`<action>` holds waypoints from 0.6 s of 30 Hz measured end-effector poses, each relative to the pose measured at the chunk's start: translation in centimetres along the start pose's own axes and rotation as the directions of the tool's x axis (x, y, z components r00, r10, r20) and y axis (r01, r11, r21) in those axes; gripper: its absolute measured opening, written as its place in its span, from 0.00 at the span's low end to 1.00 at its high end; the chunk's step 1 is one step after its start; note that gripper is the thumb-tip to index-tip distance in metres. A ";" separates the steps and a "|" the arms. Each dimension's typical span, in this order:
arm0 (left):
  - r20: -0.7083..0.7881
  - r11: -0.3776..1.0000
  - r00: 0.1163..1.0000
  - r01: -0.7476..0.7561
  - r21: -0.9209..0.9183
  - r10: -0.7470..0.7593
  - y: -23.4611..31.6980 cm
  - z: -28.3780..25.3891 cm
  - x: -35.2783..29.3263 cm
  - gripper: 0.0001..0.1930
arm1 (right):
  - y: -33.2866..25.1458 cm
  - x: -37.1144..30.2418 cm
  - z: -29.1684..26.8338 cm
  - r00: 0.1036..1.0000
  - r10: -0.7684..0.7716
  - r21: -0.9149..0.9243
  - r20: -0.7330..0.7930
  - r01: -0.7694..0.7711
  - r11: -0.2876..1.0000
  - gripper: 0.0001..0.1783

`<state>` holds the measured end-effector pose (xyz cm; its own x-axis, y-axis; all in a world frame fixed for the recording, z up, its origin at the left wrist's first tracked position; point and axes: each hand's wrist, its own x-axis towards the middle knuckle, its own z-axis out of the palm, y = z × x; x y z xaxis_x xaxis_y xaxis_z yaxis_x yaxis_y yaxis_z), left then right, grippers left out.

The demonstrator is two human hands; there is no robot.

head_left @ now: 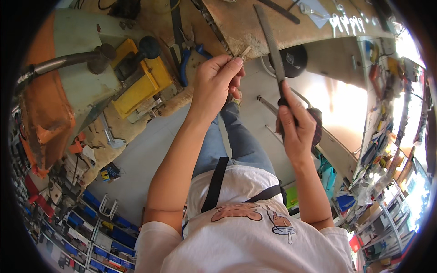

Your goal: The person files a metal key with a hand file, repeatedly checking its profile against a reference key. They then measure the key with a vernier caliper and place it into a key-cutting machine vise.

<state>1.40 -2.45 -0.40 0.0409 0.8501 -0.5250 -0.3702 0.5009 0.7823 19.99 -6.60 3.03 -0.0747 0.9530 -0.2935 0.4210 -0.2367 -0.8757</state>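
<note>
Worn wooden benchtop (307,34) occupies 1 o'clock; near its corner, the left hand (215,75) at 12 o'clock pinches a small slender piece (246,51), and the right hand (298,129) at 3 o'clock grasps a file (271,45), blade pointing toward 12.

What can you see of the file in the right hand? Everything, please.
The file is a long, narrow, flat grey bar, apparently metal, with a rough-looking face and a dark handle. The right hand grips the handle, index finger laid along it towards the blade. It points away from the person, slanting left; its far end overlaps the workbench in view. Contact there is unclear.
</note>
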 end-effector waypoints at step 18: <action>-0.067 0.993 0.993 -0.103 -0.062 0.099 -0.4 0.3 0.7 0.13 | 0.0 -0.4 0.0 0.951 -0.306 -0.391 0.045 0.299 0.870 0.26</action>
<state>1.82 -2.04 -0.99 -0.0583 0.8828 -0.4662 -0.4296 0.3993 0.8099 20.02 -7.01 3.14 -0.2403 0.9703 -0.0281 0.6979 0.1526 -0.6997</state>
